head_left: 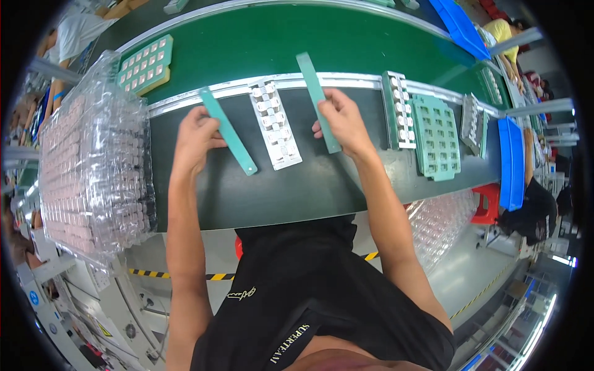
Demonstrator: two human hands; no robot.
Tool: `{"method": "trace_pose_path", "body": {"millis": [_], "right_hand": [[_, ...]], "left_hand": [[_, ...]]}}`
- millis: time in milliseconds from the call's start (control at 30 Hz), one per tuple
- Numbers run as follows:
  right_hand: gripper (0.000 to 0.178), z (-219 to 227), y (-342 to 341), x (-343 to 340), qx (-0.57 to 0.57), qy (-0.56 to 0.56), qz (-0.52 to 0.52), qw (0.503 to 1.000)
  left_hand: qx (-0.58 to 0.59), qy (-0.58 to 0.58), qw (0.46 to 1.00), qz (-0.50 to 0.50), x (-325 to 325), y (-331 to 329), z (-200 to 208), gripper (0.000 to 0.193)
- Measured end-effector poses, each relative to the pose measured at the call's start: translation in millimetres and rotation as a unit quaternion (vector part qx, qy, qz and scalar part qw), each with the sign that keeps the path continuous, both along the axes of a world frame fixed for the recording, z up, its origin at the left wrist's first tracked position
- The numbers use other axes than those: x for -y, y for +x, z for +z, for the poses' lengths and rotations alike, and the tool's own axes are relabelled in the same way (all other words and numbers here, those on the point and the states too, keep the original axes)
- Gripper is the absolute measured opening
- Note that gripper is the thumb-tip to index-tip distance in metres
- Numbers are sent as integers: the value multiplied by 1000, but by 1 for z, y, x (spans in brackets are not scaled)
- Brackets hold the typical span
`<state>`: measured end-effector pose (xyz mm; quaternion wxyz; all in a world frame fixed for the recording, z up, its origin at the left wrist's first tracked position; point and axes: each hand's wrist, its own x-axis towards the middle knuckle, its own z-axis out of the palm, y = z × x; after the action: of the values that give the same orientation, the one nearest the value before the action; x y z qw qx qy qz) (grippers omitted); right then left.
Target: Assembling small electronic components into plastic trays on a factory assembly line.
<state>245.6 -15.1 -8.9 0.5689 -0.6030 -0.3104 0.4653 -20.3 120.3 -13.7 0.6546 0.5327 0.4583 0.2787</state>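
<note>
My left hand [198, 136] is closed on a long flat green strip [230, 136], held tilted above the dark work surface. A second green strip [314, 86] is gripped in my right hand [343, 120], its upper end reaching over the metal rail. Between the two hands lies a narrow metal fixture [274, 123] with a row of small white parts seated along it. Neither hand touches that fixture.
Stacked clear plastic trays with pinkish parts [96, 161] stand at the left. A green pocketed tray [438, 137], another loaded fixture [399, 111] and a blue bin [511, 164] are at the right. Beyond the rail [346, 79] runs a green conveyor belt [247, 46], carrying a green tray [147, 65].
</note>
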Motion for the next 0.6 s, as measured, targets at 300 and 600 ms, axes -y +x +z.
{"method": "trace_pose_path", "body": {"millis": [300, 600], "right_hand": [[48, 39, -70, 18, 405, 161, -6, 900], [48, 30, -29, 60, 351, 134, 7, 927]], "left_hand": [[169, 36, 985, -1, 63, 71, 35, 35], [168, 17, 984, -61, 95, 92, 41, 34]]}}
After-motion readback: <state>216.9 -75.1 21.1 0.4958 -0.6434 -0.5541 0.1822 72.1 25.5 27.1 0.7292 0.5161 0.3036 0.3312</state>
